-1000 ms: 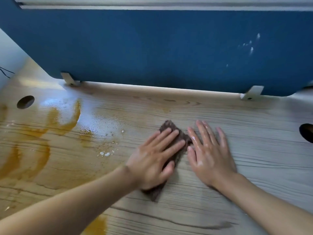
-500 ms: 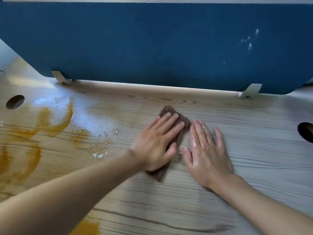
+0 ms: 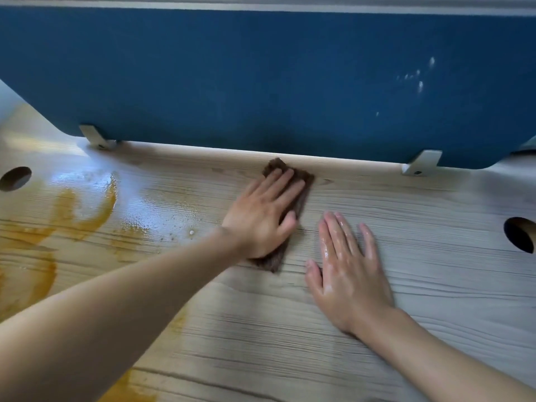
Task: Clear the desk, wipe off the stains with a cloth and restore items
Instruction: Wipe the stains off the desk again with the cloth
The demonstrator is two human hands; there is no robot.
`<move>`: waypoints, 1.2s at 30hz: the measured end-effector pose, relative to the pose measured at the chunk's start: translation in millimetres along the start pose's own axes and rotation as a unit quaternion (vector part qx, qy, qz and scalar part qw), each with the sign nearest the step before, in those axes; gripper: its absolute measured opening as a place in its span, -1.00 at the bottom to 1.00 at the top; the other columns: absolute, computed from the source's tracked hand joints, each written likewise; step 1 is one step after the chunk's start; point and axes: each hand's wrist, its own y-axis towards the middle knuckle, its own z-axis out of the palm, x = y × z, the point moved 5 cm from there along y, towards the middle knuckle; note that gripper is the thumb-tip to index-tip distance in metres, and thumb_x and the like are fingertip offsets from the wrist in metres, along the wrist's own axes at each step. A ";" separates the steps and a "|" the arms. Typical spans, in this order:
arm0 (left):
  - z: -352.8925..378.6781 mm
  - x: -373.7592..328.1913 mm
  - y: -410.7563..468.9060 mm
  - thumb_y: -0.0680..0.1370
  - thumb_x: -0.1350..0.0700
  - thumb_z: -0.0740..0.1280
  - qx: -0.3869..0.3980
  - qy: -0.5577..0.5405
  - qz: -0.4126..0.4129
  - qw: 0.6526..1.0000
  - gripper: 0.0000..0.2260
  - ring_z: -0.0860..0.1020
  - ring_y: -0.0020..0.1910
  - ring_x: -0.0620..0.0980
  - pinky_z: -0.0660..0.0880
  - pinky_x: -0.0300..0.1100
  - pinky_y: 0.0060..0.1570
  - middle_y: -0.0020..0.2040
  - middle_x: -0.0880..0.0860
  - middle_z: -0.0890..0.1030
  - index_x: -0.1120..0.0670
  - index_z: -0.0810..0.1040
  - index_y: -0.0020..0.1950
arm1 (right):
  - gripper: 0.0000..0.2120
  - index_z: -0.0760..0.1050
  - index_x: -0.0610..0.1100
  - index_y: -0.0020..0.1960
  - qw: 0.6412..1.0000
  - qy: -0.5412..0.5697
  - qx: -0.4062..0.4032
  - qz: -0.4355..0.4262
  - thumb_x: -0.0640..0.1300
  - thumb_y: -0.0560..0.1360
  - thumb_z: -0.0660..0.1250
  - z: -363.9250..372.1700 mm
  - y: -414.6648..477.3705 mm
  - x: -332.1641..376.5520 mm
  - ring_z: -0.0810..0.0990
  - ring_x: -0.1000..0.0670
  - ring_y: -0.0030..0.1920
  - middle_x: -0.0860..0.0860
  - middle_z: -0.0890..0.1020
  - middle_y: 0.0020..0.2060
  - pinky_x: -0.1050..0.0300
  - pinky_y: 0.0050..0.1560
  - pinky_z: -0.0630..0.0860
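Note:
A brown cloth (image 3: 301,184) lies flat on the wooden desk (image 3: 420,216), close to the blue partition. My left hand (image 3: 261,216) presses on the cloth with straight fingers and covers most of it. Beside it, my right hand (image 3: 348,271) rests flat on the bare desk, its fingers spread and wet. Orange-yellow stains (image 3: 81,210) and a wet sheen cover the left part of the desk. A small white crumb (image 3: 191,232) sits near my left wrist.
A blue felt partition (image 3: 261,82) stands along the desk's back edge on two white brackets (image 3: 422,163). Round cable holes sit at the far left (image 3: 14,178) and far right (image 3: 519,235). More stain shows at the near edge (image 3: 127,387).
My left hand has pushed the cloth away from me, up to the partition. My right hand has stayed flat on the desk, now apart from the cloth.

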 end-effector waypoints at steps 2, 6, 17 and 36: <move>-3.5 18.0 25.0 0.53 -0.19 -0.12 -0.020 -0.003 -0.097 0.995 -0.35 0.05 0.60 0.03 -0.03 -0.03 0.57 0.62 0.05 0.14 -0.04 0.14 0.62 | -0.33 0.24 -0.30 0.52 1.000 0.000 0.003 0.000 0.13 0.57 0.00 0.0 -0.6 0.1 0.19 -0.11 0.56 -0.17 0.26 0.53 -0.28 0.49 0.14; -1.8 -2.6 1.2 0.57 -0.14 -0.07 -0.033 0.015 -0.070 0.997 -0.39 0.07 0.60 0.08 0.00 0.02 0.57 0.62 0.09 0.16 -0.01 0.17 0.62 | -0.33 0.29 -0.30 0.50 1.000 0.006 0.001 -0.002 0.12 0.55 0.02 -0.1 -0.2 0.0 0.23 -0.12 0.54 -0.18 0.30 0.52 -0.29 0.48 0.16; -4.7 37.3 8.4 0.54 -0.17 -0.13 -0.031 0.007 -0.152 0.988 -0.35 0.05 0.61 0.06 -0.05 -0.03 0.57 0.63 0.07 0.12 -0.03 0.14 0.62 | -0.31 0.23 -0.28 0.53 1.000 0.005 0.012 -0.002 0.14 0.56 -0.01 -0.8 0.5 -0.5 0.19 -0.11 0.56 -0.16 0.26 0.54 -0.28 0.49 0.13; -2.9 -1.7 -91.5 0.59 -0.12 0.05 -0.020 0.002 0.035 0.999 -0.41 0.03 0.62 0.06 -0.02 0.01 0.58 0.62 0.09 0.11 0.01 0.19 0.61 | -0.31 0.31 -0.29 0.50 1.000 0.017 0.022 0.002 0.12 0.53 0.00 -0.9 0.5 48.1 0.16 -0.21 0.56 -0.27 0.24 0.52 -0.33 0.47 0.15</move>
